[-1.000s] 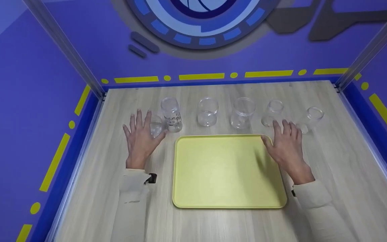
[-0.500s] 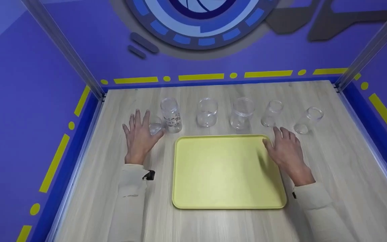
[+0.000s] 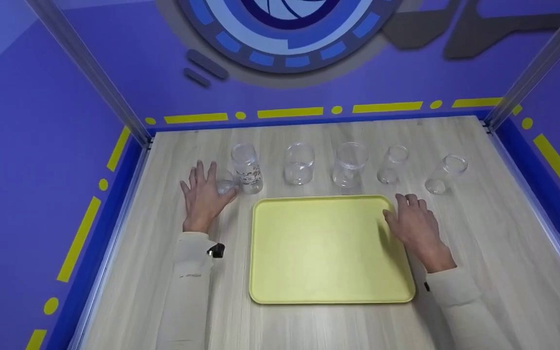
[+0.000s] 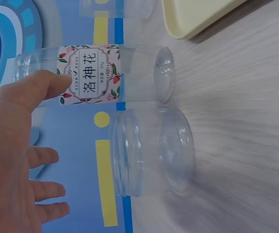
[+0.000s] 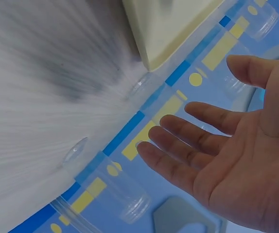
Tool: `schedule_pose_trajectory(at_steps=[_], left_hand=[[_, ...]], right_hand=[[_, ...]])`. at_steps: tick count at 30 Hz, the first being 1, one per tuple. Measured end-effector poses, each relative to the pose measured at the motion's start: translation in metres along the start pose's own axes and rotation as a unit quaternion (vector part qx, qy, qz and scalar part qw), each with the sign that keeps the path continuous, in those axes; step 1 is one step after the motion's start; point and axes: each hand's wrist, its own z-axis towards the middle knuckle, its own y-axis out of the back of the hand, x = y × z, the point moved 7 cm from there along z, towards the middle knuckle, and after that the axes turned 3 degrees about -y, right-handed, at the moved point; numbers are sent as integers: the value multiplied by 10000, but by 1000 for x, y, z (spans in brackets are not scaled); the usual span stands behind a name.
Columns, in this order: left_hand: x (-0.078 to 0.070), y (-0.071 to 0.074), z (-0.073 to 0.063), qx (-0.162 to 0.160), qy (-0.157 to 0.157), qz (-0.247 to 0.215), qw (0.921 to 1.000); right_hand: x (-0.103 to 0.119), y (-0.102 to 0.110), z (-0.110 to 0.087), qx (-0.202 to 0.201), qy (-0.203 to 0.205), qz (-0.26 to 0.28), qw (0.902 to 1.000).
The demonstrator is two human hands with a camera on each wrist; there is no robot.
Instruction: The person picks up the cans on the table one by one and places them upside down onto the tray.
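Observation:
My left hand (image 3: 205,199) hovers with spread fingers at a short, wide clear plastic jar (image 4: 151,153) at the left end of a row. In the head view the hand partly hides this jar. Just right of it stands a taller clear jar (image 3: 248,167) with a floral printed label (image 4: 91,74); the left thumb overlaps that label in the left wrist view. My right hand (image 3: 415,226), fingers loosely bent and holding nothing, is over the right edge of a yellow tray (image 3: 331,250). Two slim clear jars (image 3: 393,164) (image 3: 446,174) stand beyond its fingertips.
Two wider clear jars (image 3: 299,164) (image 3: 350,165) stand in the middle of the row behind the tray. Blue printed panels (image 3: 280,95) enclose the wooden table (image 3: 304,325) at the back and both sides.
My right hand has drawn back from the slim jars toward the person, its fingers bending a little more. The left hand has shifted slightly at the short jar. The jars and tray stay put.

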Motion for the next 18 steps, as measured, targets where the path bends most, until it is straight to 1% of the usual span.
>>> schedule_pose_trajectory(at_steps=[3, 6, 11, 18], left_hand=[[0, -3, 3, 56, 46, -87, 9999], [0, -4, 6, 55, 48, -178, 9998], [0, -5, 12, 93, 38, -194, 9998], [2, -11, 15, 261, 72, -291, 9992]], right_hand=[[-2, -2, -1, 77, -22, 0, 10000], [-2, -3, -1, 64, -9, -3, 10000], [-2, -4, 0, 23, 52, -69, 10000], [-9, -11, -2, 266, -77, -181, 9995]])
